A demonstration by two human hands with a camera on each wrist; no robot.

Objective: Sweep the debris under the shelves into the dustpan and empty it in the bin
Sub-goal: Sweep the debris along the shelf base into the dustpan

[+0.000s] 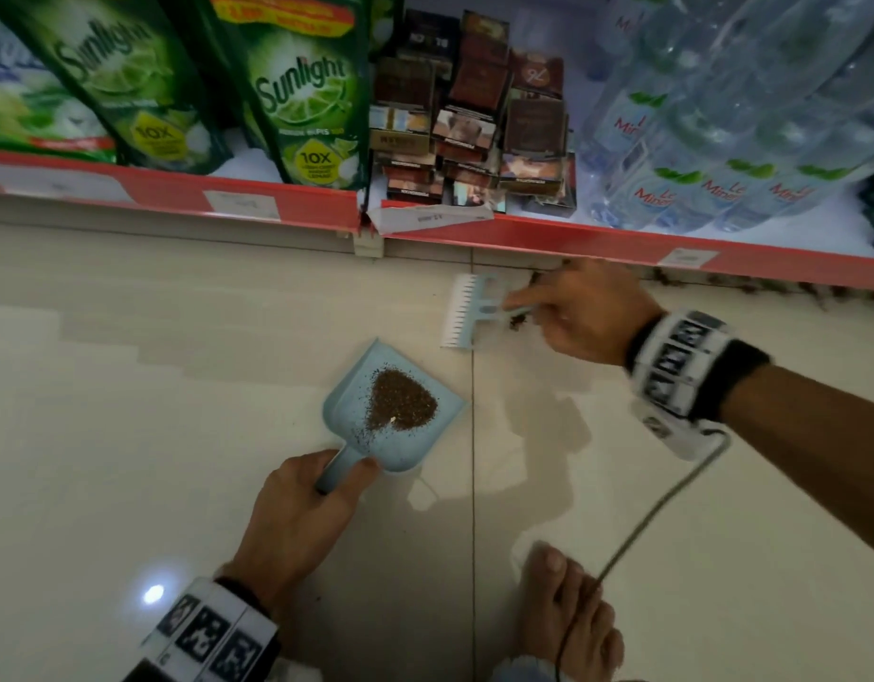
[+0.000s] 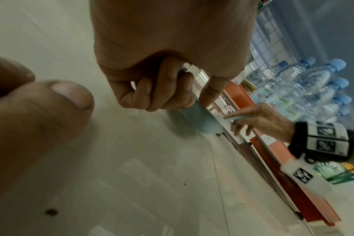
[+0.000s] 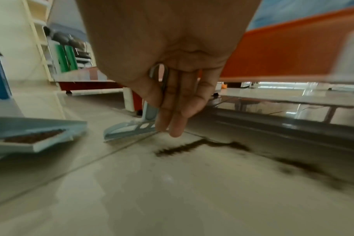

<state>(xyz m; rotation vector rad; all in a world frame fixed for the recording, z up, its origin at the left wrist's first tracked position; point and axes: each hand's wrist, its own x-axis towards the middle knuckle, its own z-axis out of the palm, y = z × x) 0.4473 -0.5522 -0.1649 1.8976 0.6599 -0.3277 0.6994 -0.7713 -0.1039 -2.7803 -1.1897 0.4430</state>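
Much debris [image 1: 750, 287] lies along the shelf [image 1: 622, 241] foot beyond the right hand [image 1: 580, 312], which pinches the brush [image 1: 462, 312]. Left hand [image 1: 302, 504], curled round the dustpan [image 1: 395, 411] handle, should press its lip flat while short strokes draw grit in.

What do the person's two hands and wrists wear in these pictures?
Both hands are bare, with no gloves. The right hand has a black wrist strap carrying a white band of black square marker patterns, a white block with one more marker, and a thin grey cable trailing from it. The left hand has a similar white marker band over a dark cuff. No sleeves cover the forearms.
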